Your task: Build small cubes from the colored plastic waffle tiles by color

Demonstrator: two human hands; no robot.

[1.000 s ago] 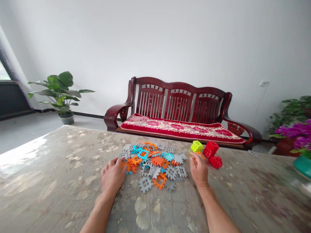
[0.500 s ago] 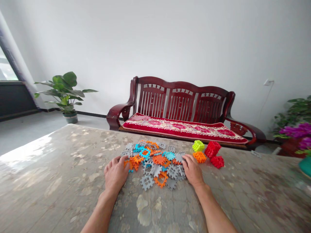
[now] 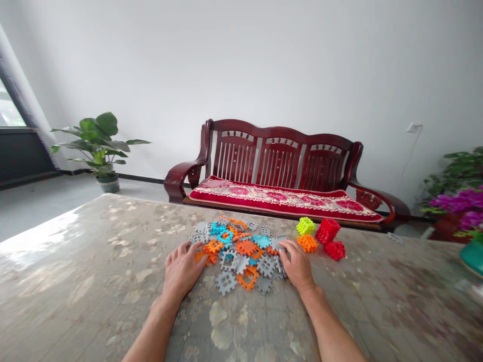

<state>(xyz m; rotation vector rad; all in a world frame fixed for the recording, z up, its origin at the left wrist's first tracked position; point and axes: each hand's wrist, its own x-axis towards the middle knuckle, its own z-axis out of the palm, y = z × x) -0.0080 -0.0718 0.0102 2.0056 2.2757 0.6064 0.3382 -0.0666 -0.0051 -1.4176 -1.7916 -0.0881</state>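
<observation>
A loose pile of flat interlocking plastic tiles with toothed edges lies on the table in front of me, mostly grey, orange and blue. My left hand (image 3: 182,270) rests at the pile's left side, fingers apart, its thumb by an orange tile (image 3: 214,246). On the opposite side my right hand (image 3: 299,265) has its fingertips at a grey tile (image 3: 277,243), with thumb and fingers apart. Neither hand visibly grips a tile. Toward me lie a grey window tile (image 3: 226,283) and an orange frame tile (image 3: 247,278).
Right of the pile sit assembled blocks: a yellow-green one (image 3: 305,225), an orange one (image 3: 307,243) and red ones (image 3: 328,231). A patterned cloth (image 3: 124,281) covers the table. Behind it stands a wooden bench (image 3: 281,156). Potted plants (image 3: 105,143) flank the scene.
My left thumb has moved out from the other fingers, over the orange tiles. My right fingers have shifted slightly at the grey tile. The view has moved a little; the pile looks much the same.
</observation>
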